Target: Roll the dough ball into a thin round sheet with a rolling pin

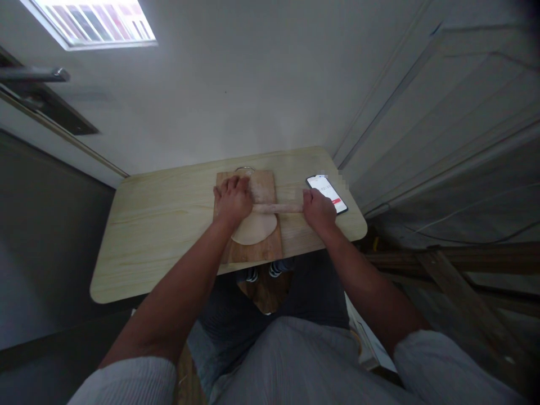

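A round, flat sheet of dough (pixel 254 230) lies on a wooden cutting board (pixel 264 251). Across its far part runs a slim rolling pin (pixel 276 208). My right hand (pixel 319 210) is closed around the pin's right end, just off the board. On the board's left side lies my left hand (pixel 233 198), fingers stretched forward and a little apart. The pin's left end meets the side of this hand; whether the palm rests on it is hidden. Part of the dough's left edge is covered by my left hand and wrist.
The board rests on a pale wooden table (pixel 156 225) with rounded corners. A phone (pixel 327 191) with a lit screen lies partly behind my right hand. A metal ring (pixel 244 168) sits at the board's far edge. The white door (pixel 236 101) stands behind the table.
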Demonstrator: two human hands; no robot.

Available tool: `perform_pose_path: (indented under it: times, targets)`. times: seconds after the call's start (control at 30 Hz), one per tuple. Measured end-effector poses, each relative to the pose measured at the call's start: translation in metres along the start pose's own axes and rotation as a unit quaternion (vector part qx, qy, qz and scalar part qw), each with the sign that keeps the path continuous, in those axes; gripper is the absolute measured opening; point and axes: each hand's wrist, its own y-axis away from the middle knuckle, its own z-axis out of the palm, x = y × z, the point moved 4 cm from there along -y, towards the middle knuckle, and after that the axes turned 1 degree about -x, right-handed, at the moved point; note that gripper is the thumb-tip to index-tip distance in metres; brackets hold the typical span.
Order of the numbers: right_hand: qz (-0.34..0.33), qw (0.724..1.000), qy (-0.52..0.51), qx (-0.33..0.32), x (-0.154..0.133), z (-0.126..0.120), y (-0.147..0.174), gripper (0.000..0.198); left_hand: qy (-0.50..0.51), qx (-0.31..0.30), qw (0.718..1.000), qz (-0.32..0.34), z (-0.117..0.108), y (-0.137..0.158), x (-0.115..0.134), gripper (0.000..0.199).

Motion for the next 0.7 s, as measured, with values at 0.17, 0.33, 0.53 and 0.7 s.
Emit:
perform_pose_path:
  times: [0.17, 0.33, 0.53, 0.7]
  targets:
    - [0.003, 1.000, -0.003, -0.004, 0.000, 0.001, -0.005, 0.053, 0.004, -0.002, 1.000, 0.003, -0.001, -0.004, 0.000, 0.049]
    - [0.007, 1.000, -0.004, -0.008, 0.000, 0.002, -0.007, 0.056, 0.011, -0.006, 1.000, -0.001, -0.002, -0.007, 0.000, 0.048]
    - [0.029, 0.995, -0.071, -0.058, -0.003, 0.001, -0.024, 0.053, 0.032, 0.008, 0.999, -0.015, -0.001, -0.017, -0.002, 0.045]
    - [0.013, 0.983, -0.152, -0.105, 0.003, -0.008, -0.031, 0.049, 0.101, 0.061, 0.991, -0.070, -0.007, -0.017, -0.010, 0.050]
